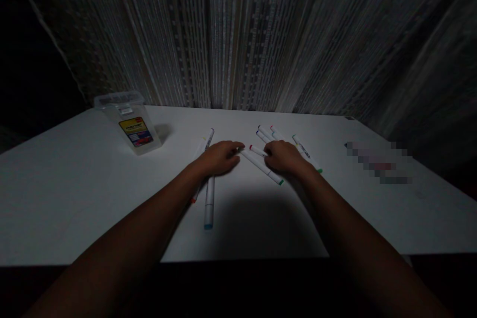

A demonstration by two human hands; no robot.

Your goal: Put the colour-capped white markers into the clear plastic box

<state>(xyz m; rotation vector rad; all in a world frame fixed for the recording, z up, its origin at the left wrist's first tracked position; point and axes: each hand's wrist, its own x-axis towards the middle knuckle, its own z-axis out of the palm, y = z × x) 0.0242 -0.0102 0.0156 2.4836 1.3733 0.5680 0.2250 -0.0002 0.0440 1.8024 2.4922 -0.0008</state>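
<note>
Several white marker pens lie scattered on a white table (74, 194). My left hand (219, 156) rests palm down over two of them, one with a blue cap (209, 203); its fingers are loosely curled and reach toward a long marker with a green end (263, 167). My right hand (282, 155) lies palm down on the cluster at the right, fingers curled over a red-tipped marker (257, 150). More markers (265, 134) stick out behind it. What the fingers grip, if anything, is hidden.
A clear plastic marker case (131, 124) with a yellow label stands tilted at the table's back left. A blurred patch (378, 161) lies at the right. A curtain-like patterned wall (242, 35) rises right behind the table. The room is dim.
</note>
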